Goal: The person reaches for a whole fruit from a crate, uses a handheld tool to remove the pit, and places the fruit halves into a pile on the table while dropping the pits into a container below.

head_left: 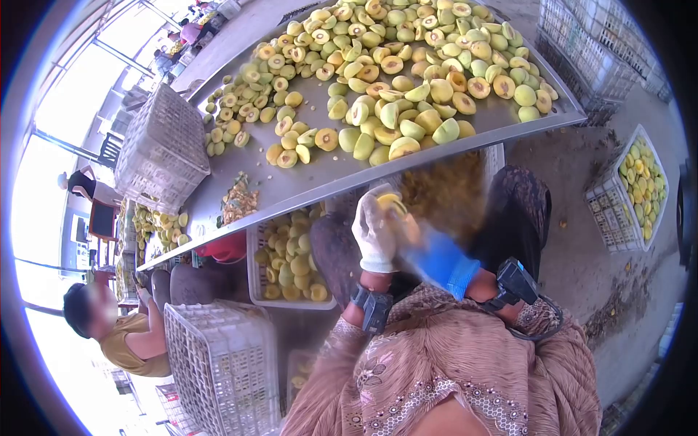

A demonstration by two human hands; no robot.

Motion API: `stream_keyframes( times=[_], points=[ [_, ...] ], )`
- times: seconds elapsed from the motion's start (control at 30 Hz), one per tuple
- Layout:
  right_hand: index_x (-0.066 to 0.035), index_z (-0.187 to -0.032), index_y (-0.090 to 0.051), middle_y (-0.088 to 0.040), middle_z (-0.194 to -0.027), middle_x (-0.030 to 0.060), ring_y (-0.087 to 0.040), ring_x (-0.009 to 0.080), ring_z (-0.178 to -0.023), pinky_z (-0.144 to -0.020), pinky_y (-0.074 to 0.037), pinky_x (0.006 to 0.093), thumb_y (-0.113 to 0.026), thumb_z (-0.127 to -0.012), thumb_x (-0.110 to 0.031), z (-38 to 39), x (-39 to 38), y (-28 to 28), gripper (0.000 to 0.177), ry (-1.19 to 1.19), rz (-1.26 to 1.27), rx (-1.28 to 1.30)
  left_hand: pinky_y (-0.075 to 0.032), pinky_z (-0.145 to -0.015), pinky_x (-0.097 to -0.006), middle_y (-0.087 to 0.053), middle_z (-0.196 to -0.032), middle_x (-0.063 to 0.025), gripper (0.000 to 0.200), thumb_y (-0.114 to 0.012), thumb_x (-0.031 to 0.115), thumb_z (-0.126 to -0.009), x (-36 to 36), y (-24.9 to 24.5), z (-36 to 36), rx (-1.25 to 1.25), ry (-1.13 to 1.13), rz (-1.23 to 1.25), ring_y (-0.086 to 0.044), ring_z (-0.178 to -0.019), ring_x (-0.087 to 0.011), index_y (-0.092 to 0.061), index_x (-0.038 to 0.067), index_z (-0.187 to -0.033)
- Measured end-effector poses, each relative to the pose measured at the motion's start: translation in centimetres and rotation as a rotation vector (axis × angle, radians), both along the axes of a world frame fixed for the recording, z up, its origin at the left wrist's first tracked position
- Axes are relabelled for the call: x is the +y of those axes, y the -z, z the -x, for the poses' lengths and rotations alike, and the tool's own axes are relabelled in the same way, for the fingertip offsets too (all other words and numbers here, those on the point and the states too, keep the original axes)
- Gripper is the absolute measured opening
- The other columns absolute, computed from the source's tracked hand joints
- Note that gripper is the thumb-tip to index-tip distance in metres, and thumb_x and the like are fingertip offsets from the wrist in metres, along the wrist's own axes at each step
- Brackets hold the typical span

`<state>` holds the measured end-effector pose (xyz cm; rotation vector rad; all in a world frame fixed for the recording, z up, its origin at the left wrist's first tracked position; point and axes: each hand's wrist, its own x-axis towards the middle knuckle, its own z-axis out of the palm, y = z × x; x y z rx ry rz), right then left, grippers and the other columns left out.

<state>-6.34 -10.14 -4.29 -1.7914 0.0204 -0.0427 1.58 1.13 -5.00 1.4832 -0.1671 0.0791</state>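
Observation:
My left hand (374, 231), in a white glove, is closed around a yellow stone-fruit half (392, 203) in front of my lap. Close against it is my right hand (438, 263) in a blue glove, smeared by motion, so its fingers and anything in them cannot be made out. Below the hands, between my knees, a container holds a blurred brownish-yellow mass (443, 189). Just beyond, a metal table (291, 185) carries a big heap of halved yellow-green stone fruit (407, 94), several with the stone still inside.
A crate of whole-looking fruit (291, 254) stands under the table edge at left. Fruit pits or scraps (240, 200) lie on the table. White crates (222, 363) stand at left, another fruit-filled crate (632, 192) at right. A co-worker (134, 334) sits at left.

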Motion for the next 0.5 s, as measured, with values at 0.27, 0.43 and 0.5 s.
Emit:
stream_keyframes(
  times=[0.27, 0.43, 0.5],
  points=[
    [0.005, -0.109, -0.053, -0.065, -0.088, 0.0241, -0.065, 0.037, -0.082, -0.071, -0.049, 0.0399, -0.066, -0.088, -0.022, 0.2, -1.2, 1.7, 0.037, -0.118, -0.066, 0.011, -0.049, -0.079, -0.0278, -0.066, -0.095, -0.0102, 0.048, -0.048, 0.043, -0.099, -0.6, -1.3, 0.7, 0.033, 0.048, -0.046, -0.061, -0.086, -0.0143, -0.06, -0.001, -0.112],
    [0.006, -0.11, -0.054, -0.065, -0.089, 0.0238, -0.066, 0.0342, -0.083, -0.072, -0.049, 0.0388, -0.066, -0.089, -0.024, -0.3, -2.1, 2.4, 0.038, -0.202, 0.013, 0.027, -0.048, -0.078, -0.0261, -0.067, -0.094, -0.0107, 0.048, -0.047, 0.042, -0.099, 1.0, -3.4, -0.3, 0.4, 0.46, 0.228, -0.06, -0.085, -0.0126, -0.058, -0.001, -0.115],
    [0.006, -0.11, -0.054, -0.065, -0.089, 0.024, -0.065, 0.0334, -0.082, -0.071, -0.049, 0.039, -0.066, -0.089, -0.024, -0.2, -2.0, 1.9, 0.038, -0.201, 0.015, 0.016, -0.048, -0.077, -0.0265, -0.068, -0.094, -0.0112, 0.049, -0.045, 0.044, -0.099, 1.5, -3.4, -0.7, 0.495, 0.535, 0.325, -0.061, -0.085, -0.0134, -0.059, -0.001, -0.113]
  ],
)
